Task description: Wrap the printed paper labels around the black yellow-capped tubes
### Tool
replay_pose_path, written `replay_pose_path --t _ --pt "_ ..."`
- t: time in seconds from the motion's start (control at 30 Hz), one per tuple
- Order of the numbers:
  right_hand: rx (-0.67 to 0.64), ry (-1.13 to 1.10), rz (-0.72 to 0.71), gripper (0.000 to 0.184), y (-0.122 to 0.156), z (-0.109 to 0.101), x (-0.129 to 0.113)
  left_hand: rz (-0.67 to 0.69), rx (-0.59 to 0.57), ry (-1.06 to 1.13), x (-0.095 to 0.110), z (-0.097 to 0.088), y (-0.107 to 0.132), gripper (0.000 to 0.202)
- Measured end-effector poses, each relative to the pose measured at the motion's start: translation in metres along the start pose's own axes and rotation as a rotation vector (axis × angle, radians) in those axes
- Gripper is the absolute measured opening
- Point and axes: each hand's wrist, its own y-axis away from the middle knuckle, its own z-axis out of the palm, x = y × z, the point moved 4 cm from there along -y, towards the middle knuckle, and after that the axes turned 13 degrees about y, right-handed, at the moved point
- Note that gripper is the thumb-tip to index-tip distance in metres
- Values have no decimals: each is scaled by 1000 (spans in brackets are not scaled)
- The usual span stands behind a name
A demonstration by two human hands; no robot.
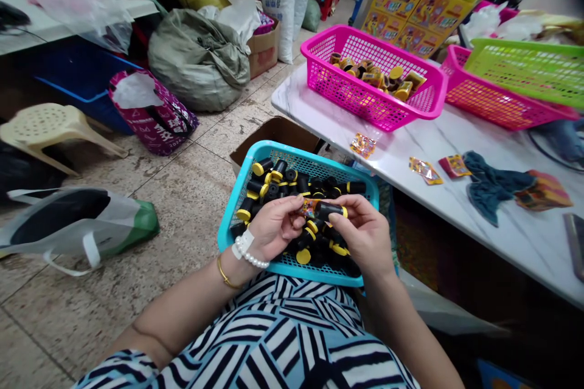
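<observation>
A turquoise basket [237, 194] rests on my lap, full of several small black cylinders with yellow caps [274, 179]. Over it, my right hand [362, 234] pinches one black and yellow cylinder [331, 211] between thumb and fingers. My left hand [274, 225] is closed beside it, fingertips pressed on a small orange printed sticker [309, 206] at the cylinder's left end. A pearl bracelet and a gold bangle circle my left wrist.
A white marble table [479, 206] stands to the right with a pink basket [429, 100] of wrapped pieces, a second pink basket [483, 103], a green basket [524, 67], loose stickers [362, 146] and a blue cloth [490, 185]. An open cardboard box [274, 134], bags and a plastic stool [50, 127] crowd the tiled floor.
</observation>
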Motion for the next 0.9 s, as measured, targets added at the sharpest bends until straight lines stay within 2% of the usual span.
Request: replay_pose_path --t 0.23,0.37,0.57,0.67,0.9 --pt "-20 -26 1 21 -3 -3 3 -75 0 75 -2 -1 -3 13" --pt "-8 50 -25 19 0 -1 -3 -96 -7 85 -5 -1 -4 14" --pt "-16 396 -216 25 8 -2 -12 62 -24 -68 -3 1 -1 25" --pt "19 521 -311 26 10 -2 -13 104 -20 -144 -2 0 1 29" --pt "1 289 -219 24 10 3 -4 74 -22 -209 2 -6 3 26"
